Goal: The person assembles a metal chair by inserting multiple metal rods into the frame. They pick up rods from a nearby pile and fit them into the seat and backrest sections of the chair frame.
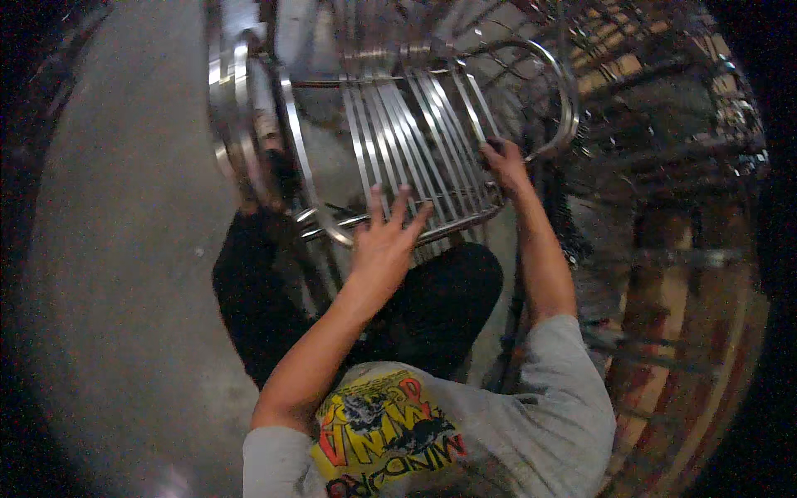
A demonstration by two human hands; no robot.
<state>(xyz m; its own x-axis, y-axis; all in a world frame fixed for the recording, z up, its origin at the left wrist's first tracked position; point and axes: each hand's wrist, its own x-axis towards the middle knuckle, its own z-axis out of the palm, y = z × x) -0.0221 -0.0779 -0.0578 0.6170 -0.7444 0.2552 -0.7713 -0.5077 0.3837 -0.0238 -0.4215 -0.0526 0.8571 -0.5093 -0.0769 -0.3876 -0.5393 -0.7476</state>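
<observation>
A shiny metal chair frame [415,116] with several parallel flat slats lies tilted in front of me over my knees. My left hand [383,236] rests flat on the near ends of the slats, fingers spread apart, holding nothing. My right hand [505,162] is closed around the frame's right edge, next to a curved tube loop [564,100]. More curved metal tubing [228,108] of the frame rises on the left. My dark trousers [440,299] show below the frame.
Grey concrete floor [124,249] spreads to the left. On the right stands a crowded stack of metal frames and wooden slats [664,249], close to my right arm.
</observation>
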